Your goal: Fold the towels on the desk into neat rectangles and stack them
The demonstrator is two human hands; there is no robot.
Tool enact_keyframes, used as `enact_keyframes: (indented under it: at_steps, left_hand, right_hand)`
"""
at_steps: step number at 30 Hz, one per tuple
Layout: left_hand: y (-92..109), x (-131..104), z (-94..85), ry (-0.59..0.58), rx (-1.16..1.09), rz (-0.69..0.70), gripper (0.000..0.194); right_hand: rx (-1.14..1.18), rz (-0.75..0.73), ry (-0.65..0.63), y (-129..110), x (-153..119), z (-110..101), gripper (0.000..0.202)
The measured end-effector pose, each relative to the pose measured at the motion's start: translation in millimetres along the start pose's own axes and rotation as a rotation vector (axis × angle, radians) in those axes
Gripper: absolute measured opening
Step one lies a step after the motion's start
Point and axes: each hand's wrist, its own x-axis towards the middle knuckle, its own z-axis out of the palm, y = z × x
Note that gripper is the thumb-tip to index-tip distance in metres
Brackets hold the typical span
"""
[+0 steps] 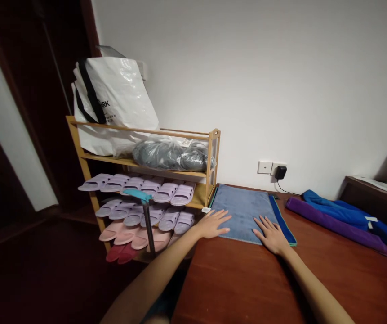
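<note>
A grey-blue cloth (243, 204) lies spread flat on the wooden table, over a darker blue cloth (286, 231) that shows along its right side. My left hand (212, 223) rests palm down on the cloth's near left corner, fingers spread. On the near right part lies my right hand (270, 234), also flat with its fingers apart. Neither hand grips anything. A rolled purple cloth (335, 225) and a crumpled bright blue cloth (344, 211) with a white label lie further right on the table.
Left of the table (233, 279) stands a wooden shoe rack (210, 175) with several lilac, pink and red slippers, a plastic-wrapped grey bundle (169, 155) and a white bag (122, 94). A black plug (280, 172) with a cord sits in the wall socket. A dark raised ledge (358, 191) is at right.
</note>
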Motion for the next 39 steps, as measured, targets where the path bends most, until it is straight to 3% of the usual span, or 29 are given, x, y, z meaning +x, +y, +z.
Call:
enact_keyframes:
  at_steps: [8,16,19,26,29,34,39]
  left_hand:
    - [-24.8,20.6,3.9,0.037,-0.028,0.005,0.058]
    - [-26.6,24.0,3.8,0.048,0.003,-0.008,0.059]
    - [-25.3,22.8,3.7,0.053,0.014,-0.014,0.057]
    - [-27.7,25.3,7.6,0.067,0.030,-0.012,0.057]
    - [-26.4,24.9,6.4,0.066,0.019,-0.013,0.057]
    - [-23.0,22.7,3.4,0.071,0.015,-0.028,0.056]
    - [-20.7,21.3,1.7,0.078,0.039,-0.026,0.056]
  right_hand:
    - [0.008,-0.002,0.017,9.2,30.4,3.5,0.069]
    - [0.037,0.039,0.066,22.0,35.3,9.4,0.066]
    - [0.034,0.154,0.089,53.4,24.9,12.5,0.067]
    - [-0.046,0.520,0.182,175.5,-32.8,1.9,0.062]
    - [-0.090,0.663,0.218,212.4,-46.8,0.3,0.065]
    - [-0.129,0.726,0.214,243.2,-39.0,8.8,0.074]
    - [-0.171,0.679,0.229,247.5,-35.0,9.7,0.078]
